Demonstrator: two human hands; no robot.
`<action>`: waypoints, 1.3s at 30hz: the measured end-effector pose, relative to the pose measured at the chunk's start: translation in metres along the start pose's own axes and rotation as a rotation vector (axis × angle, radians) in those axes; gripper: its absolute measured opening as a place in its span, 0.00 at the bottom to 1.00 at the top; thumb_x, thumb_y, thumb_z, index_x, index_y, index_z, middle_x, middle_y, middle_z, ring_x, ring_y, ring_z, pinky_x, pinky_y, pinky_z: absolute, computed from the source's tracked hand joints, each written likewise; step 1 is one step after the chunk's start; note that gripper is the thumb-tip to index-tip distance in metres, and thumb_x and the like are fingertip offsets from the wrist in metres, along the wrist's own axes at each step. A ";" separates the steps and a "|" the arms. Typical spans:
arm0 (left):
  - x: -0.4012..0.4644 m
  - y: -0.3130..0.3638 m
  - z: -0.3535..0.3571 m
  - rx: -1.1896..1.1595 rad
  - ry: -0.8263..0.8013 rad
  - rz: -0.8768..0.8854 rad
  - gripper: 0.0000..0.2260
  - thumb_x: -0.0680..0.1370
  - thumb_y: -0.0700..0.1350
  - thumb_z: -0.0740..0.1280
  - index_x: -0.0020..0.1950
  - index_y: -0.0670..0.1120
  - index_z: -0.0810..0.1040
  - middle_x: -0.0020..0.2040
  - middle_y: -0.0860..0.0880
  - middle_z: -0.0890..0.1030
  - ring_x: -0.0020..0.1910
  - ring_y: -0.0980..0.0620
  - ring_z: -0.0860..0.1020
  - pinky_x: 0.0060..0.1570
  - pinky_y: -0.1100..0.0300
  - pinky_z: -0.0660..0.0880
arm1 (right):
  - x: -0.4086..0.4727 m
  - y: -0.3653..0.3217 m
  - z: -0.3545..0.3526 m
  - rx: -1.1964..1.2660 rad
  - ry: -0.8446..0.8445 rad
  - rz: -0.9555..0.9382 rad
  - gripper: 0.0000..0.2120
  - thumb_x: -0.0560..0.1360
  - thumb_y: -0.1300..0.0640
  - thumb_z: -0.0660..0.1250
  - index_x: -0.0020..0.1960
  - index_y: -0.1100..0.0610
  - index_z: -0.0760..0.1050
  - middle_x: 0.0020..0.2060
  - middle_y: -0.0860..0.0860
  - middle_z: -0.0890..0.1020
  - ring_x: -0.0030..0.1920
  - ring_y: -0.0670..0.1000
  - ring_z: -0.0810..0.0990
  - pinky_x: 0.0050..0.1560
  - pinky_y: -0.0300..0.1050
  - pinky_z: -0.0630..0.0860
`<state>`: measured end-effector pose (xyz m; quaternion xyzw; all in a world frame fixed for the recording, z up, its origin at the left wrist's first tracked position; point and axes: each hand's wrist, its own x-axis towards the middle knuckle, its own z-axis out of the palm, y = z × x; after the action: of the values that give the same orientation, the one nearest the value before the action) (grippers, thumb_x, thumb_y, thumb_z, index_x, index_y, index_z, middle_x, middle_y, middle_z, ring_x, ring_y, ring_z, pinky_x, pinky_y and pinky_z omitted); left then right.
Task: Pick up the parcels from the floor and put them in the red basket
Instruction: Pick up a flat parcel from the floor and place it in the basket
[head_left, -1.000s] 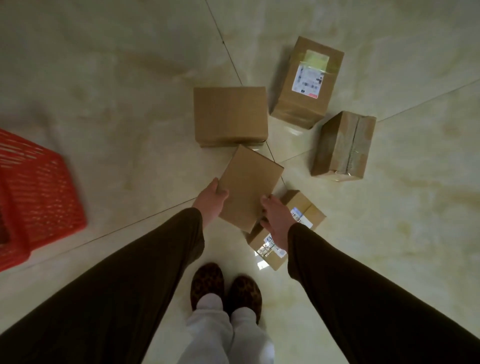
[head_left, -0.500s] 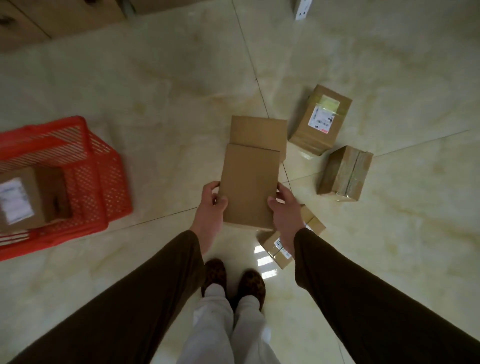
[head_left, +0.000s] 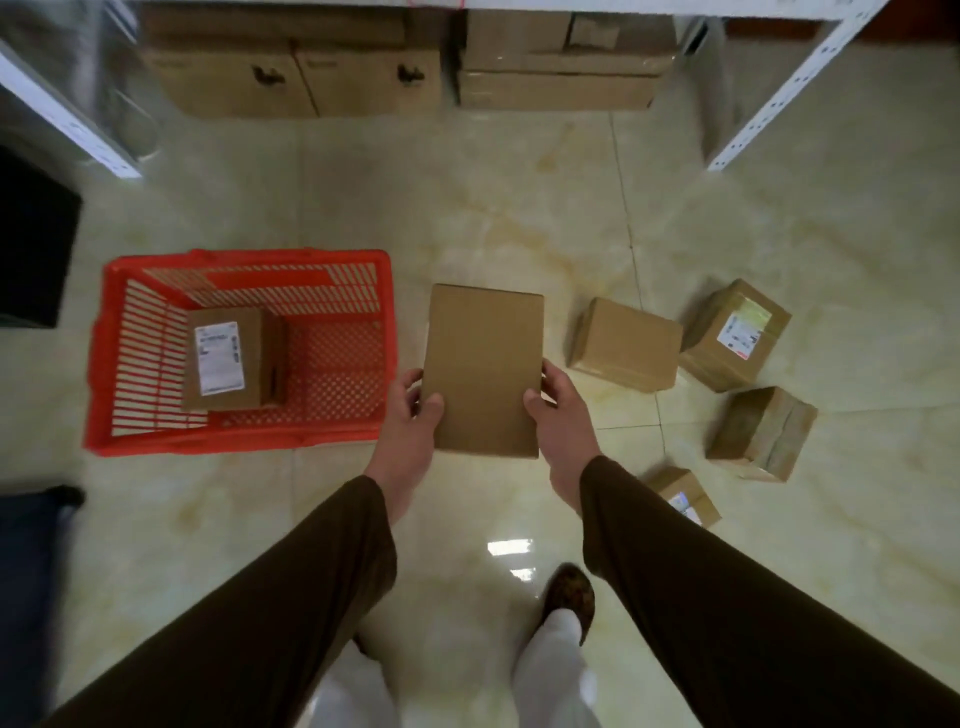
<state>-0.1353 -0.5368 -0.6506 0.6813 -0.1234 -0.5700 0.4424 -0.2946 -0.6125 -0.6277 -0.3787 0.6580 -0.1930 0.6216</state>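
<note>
A plain brown cardboard parcel (head_left: 484, 370) is held above the floor between my left hand (head_left: 413, 415) on its left edge and my right hand (head_left: 558, 410) on its right edge. It hovers just right of the red basket (head_left: 244, 260), which stands on the floor at the left. One labelled parcel (head_left: 234, 358) lies inside the basket. Several more parcels lie on the floor to the right: a plain one (head_left: 626, 343), a labelled one (head_left: 735, 332), a taped one (head_left: 761, 434) and a small one (head_left: 683, 496) partly behind my right sleeve.
Large cardboard boxes (head_left: 363, 62) are stacked at the back under white metal shelving (head_left: 779, 88). A dark object (head_left: 36, 234) sits at the far left and a blue one (head_left: 26, 571) at the lower left. My feet (head_left: 569, 597) stand on the glossy tiled floor.
Both hands have lifted the plain parcel from the floor and carried it left toward the basket. My view has swung up and left, bringing the whole basket and the shelves into sight.
</note>
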 end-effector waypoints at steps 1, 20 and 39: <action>-0.002 0.001 -0.021 -0.015 0.008 -0.012 0.14 0.86 0.46 0.60 0.70 0.59 0.66 0.65 0.55 0.77 0.59 0.56 0.78 0.43 0.68 0.78 | -0.007 -0.001 0.020 -0.010 -0.004 0.001 0.22 0.85 0.59 0.58 0.78 0.47 0.65 0.70 0.48 0.76 0.65 0.53 0.76 0.66 0.53 0.76; 0.039 0.039 -0.226 -0.019 0.026 -0.102 0.20 0.84 0.47 0.64 0.76 0.56 0.69 0.66 0.56 0.79 0.63 0.53 0.78 0.59 0.58 0.76 | 0.002 -0.035 0.226 -0.092 -0.185 0.086 0.28 0.84 0.60 0.60 0.81 0.47 0.57 0.72 0.50 0.72 0.69 0.56 0.74 0.68 0.59 0.75; 0.141 0.062 -0.335 0.085 0.021 -0.122 0.16 0.81 0.48 0.70 0.67 0.59 0.75 0.63 0.54 0.79 0.60 0.51 0.80 0.58 0.50 0.80 | 0.062 -0.012 0.310 0.023 -0.108 0.155 0.28 0.79 0.61 0.70 0.69 0.46 0.57 0.56 0.50 0.76 0.46 0.61 0.88 0.44 0.55 0.87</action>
<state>0.2270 -0.5124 -0.7125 0.7117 -0.1011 -0.5829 0.3788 0.0113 -0.5987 -0.7076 -0.3294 0.6485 -0.1313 0.6736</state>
